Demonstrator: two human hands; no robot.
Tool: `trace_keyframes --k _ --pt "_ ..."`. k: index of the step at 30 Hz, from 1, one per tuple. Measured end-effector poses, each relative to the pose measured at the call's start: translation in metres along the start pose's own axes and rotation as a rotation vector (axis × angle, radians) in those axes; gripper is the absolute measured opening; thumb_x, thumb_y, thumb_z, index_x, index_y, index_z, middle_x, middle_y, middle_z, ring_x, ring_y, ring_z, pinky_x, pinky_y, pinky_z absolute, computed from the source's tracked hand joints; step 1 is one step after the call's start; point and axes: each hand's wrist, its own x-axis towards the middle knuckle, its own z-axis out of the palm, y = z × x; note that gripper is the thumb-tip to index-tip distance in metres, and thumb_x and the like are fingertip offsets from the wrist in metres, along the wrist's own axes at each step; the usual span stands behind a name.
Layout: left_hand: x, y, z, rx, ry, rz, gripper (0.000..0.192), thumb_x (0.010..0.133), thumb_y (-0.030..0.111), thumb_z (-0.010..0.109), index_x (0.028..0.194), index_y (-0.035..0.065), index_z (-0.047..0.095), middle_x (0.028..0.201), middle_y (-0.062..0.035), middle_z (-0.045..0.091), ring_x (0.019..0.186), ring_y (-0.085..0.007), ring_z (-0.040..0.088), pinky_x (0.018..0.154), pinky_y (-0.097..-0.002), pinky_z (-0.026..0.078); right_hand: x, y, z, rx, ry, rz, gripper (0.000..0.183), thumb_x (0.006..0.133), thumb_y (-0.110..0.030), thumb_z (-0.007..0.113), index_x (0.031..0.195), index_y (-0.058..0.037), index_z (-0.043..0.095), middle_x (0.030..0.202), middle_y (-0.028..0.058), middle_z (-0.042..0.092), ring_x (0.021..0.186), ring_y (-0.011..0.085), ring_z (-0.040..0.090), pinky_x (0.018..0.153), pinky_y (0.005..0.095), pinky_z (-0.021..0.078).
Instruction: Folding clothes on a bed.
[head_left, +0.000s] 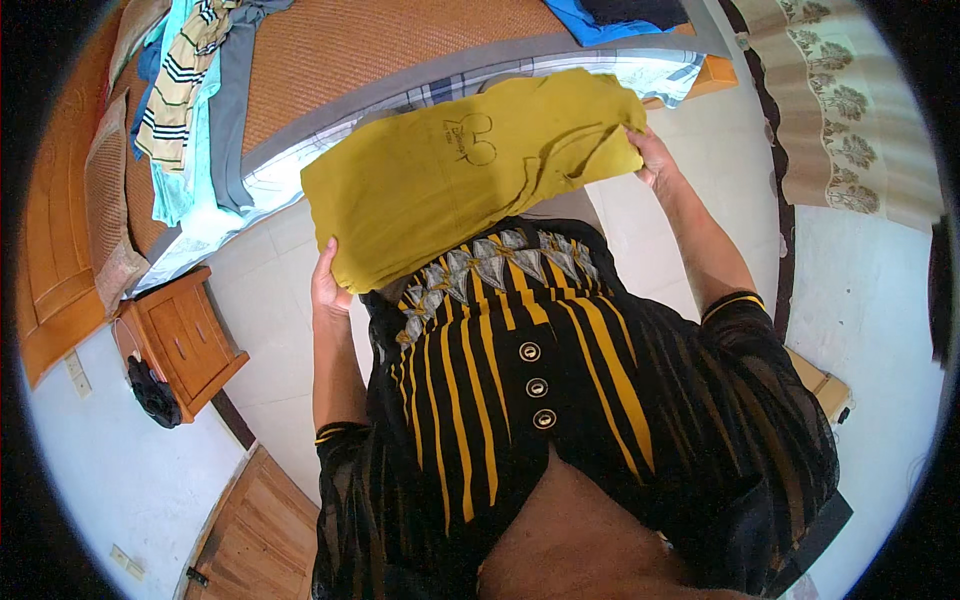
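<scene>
A folded mustard-yellow cloth garment (420, 195) with a printed mouse-head outline is stretched sideways in front of me. My left hand (330, 277) grips its lower left corner, the fingers mostly hidden behind the cloth. At the opposite end my right hand (651, 157) pinches the edge near a loose fold. The garment hangs in the air at the near side of the bed, covering part of the bed's edge. Its lower edge is close to my waist.
Beyond the garment is a bed with a woven brown mat (337, 67). A striped tan garment (180, 97), turquoise cloth (196, 142) and grey trousers (232, 112) lie at its left, blue clothing (592, 26) at its far right. A wooden nightstand (184, 337) stands left; a patterned curtain (847, 112) hangs right.
</scene>
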Motion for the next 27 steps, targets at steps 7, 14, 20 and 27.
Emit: trace_keyframes --k 7,14,20,27 --pt "0.006 0.003 0.039 0.094 -0.031 0.006 0.045 0.086 0.015 0.052 0.127 0.0009 0.039 0.121 -0.0130 0.050 0.110 -0.0236 0.050 0.090 -0.0345 0.044 0.016 -0.018 -0.039 -0.481 0.119 -0.131 0.039 0.082 -0.007 0.058 0.118 -0.0012 0.048 0.106 0.0120 0.059 0.094 0.0198 0.059 0.081 0.0301 0.0478" --pt "-0.009 0.013 0.083 0.153 -0.111 0.112 0.046 0.085 0.009 0.050 0.128 0.0012 0.036 0.123 -0.0138 0.048 0.110 -0.0249 0.050 0.092 -0.0354 0.043 -0.045 -0.041 0.136 -1.362 -0.125 -0.196 0.055 0.079 -0.014 0.062 0.129 -0.0088 0.040 0.112 0.0139 0.056 0.083 0.0199 0.061 0.066 0.0301 0.0516" --pt "-0.004 0.006 0.124 0.166 -0.209 0.085 0.051 0.084 0.014 0.053 0.130 0.0026 0.034 0.124 -0.0130 0.046 0.112 -0.0258 0.048 0.092 -0.0357 0.042 -0.045 0.046 0.165 -1.466 -0.490 -0.386 0.052 0.082 -0.025 0.059 0.128 -0.0090 0.042 0.118 0.0187 0.049 0.105 0.0330 0.050 0.092 0.0368 0.0395" --pt "0.037 -0.030 0.222 0.422 -0.546 -0.024 0.060 0.082 0.015 0.056 0.134 0.0025 0.028 0.123 -0.0122 0.045 0.109 -0.0209 0.048 0.089 -0.0321 0.042 -0.064 0.048 0.152 -1.557 -0.634 -0.452 0.036 0.080 -0.018 0.056 0.111 -0.0022 0.053 0.113 0.0181 0.051 0.102 0.0345 0.050 0.089 0.0397 0.0406"
